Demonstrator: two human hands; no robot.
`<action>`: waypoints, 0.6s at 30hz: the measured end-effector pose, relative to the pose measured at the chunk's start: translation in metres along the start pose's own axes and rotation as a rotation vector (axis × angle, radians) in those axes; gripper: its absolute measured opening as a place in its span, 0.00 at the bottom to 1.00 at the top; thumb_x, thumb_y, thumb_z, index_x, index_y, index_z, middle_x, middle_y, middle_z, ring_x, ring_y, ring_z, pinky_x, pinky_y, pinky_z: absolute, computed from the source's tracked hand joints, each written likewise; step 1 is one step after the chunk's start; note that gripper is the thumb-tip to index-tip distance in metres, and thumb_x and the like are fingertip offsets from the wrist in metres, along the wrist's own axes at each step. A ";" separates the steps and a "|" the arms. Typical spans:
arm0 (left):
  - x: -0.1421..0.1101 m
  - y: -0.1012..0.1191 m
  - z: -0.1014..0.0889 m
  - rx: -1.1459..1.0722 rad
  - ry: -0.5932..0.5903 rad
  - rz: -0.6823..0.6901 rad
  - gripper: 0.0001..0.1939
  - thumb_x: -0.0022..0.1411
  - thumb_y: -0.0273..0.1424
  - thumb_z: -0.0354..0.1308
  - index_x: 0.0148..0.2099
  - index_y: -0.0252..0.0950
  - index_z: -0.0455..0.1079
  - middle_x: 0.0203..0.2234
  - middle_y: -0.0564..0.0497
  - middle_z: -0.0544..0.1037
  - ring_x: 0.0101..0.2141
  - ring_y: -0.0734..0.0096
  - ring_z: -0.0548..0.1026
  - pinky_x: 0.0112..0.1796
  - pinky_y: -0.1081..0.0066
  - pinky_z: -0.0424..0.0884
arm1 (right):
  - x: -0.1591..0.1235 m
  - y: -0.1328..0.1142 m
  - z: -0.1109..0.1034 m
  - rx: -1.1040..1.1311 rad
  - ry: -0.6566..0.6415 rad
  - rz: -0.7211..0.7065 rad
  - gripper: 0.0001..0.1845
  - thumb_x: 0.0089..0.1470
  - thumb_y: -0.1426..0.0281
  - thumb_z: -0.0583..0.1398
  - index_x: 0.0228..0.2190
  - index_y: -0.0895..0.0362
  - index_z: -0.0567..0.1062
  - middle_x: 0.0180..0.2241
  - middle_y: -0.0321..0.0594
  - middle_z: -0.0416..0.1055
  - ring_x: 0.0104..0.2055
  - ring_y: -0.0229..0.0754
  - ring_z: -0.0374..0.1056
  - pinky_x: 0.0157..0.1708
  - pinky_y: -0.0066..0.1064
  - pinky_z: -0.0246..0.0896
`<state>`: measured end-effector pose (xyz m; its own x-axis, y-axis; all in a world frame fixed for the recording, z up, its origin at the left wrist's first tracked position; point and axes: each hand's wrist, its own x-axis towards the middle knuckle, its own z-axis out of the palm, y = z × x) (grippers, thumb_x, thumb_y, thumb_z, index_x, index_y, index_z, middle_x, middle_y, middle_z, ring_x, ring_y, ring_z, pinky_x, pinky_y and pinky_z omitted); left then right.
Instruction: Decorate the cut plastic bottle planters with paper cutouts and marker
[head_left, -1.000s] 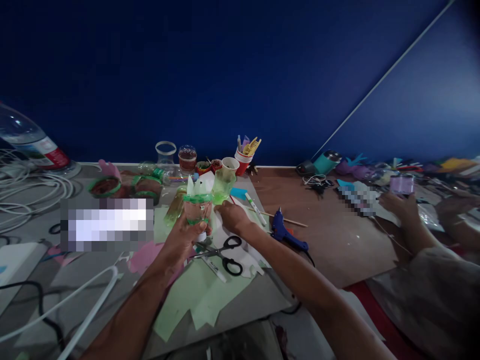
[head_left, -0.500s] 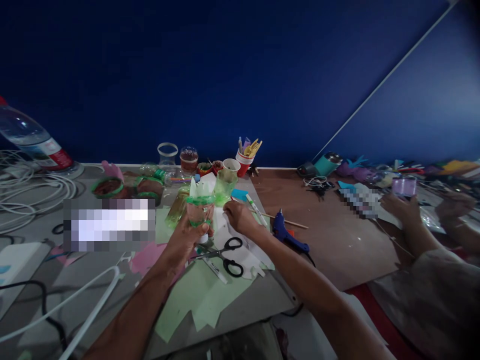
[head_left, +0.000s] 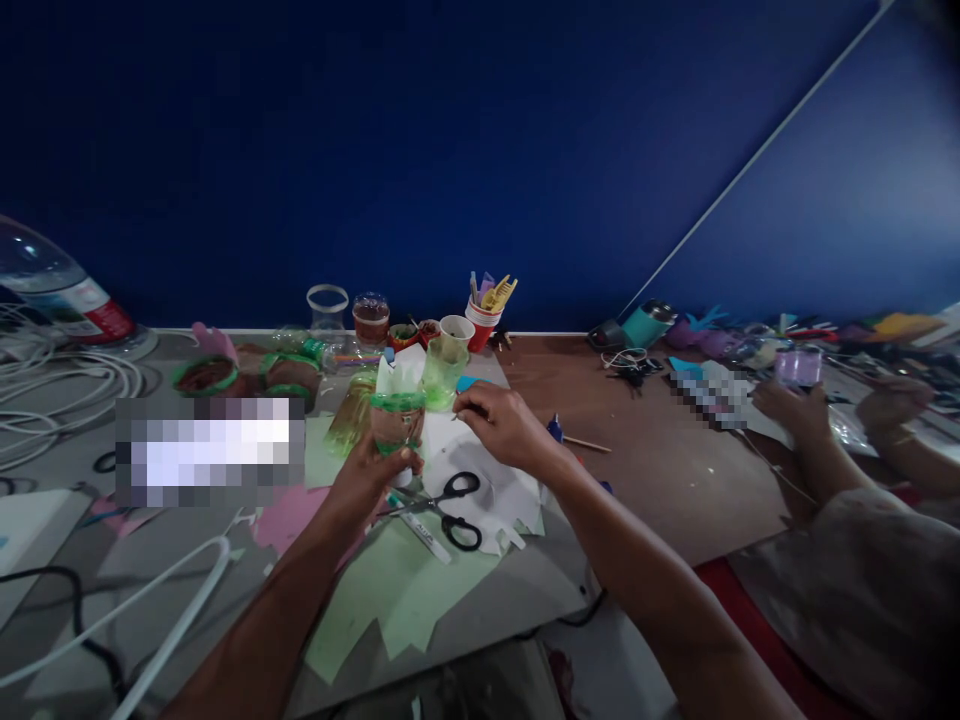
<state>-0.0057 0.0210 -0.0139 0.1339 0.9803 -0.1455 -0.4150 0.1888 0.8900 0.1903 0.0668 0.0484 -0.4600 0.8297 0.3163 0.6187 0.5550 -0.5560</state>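
Note:
My left hand (head_left: 381, 462) is closed round a cut plastic bottle top (head_left: 397, 425), painted pinkish brown with a green rim, its white cap (head_left: 403, 477) pointing down. A white paper piece (head_left: 400, 373) with a jagged top stands up from its rim. To the right, my right hand (head_left: 495, 415) is pinched shut over white paper (head_left: 480, 480); a tiny thing may be at its fingertips, too small to name. Scissors (head_left: 442, 508) with black handles lie just below my hands, on top of a marker (head_left: 424, 535). Behind my right hand is a clear green-tinted cup (head_left: 445, 370).
Green paper (head_left: 405, 590) and pink paper (head_left: 292, 520) lie in front. A red cup (head_left: 484, 320) holds pens and yellow forks. My right arm partly hides a blue glue gun (head_left: 555, 428). At right a co-worker's hands (head_left: 795, 410) hold a purple cup (head_left: 798, 367). White cables (head_left: 90, 370) coil at left.
My right hand has drawn away from the green-tinted cup and bottle top, moving right, and now covers more of the glue gun. My left hand keeps hold of the bottle top.

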 end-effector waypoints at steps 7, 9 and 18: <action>0.002 -0.003 -0.002 -0.011 0.004 -0.005 0.24 0.47 0.34 0.67 0.46 0.37 0.65 0.29 0.52 0.76 0.27 0.71 0.73 0.29 0.71 0.68 | -0.003 0.022 0.018 -0.549 -0.335 0.189 0.10 0.54 0.75 0.54 0.32 0.61 0.77 0.37 0.49 0.74 0.39 0.46 0.70 0.39 0.33 0.59; 0.003 -0.005 -0.003 -0.016 0.000 0.001 0.24 0.47 0.34 0.67 0.47 0.37 0.65 0.30 0.52 0.75 0.28 0.71 0.73 0.29 0.71 0.68 | -0.002 0.024 0.024 -0.558 -0.329 0.196 0.10 0.54 0.73 0.55 0.31 0.62 0.77 0.37 0.52 0.74 0.40 0.49 0.69 0.40 0.35 0.58; 0.002 -0.007 -0.006 0.030 0.012 0.006 0.24 0.47 0.34 0.67 0.48 0.38 0.66 0.29 0.52 0.76 0.28 0.69 0.74 0.31 0.69 0.69 | -0.005 0.029 0.048 -0.508 -0.406 0.079 0.11 0.54 0.74 0.54 0.37 0.57 0.75 0.39 0.45 0.73 0.40 0.43 0.69 0.39 0.29 0.58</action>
<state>-0.0077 0.0223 -0.0229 0.1204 0.9821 -0.1450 -0.3890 0.1811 0.9033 0.1798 0.0759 -0.0066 -0.5429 0.8359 -0.0812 0.8387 0.5349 -0.1019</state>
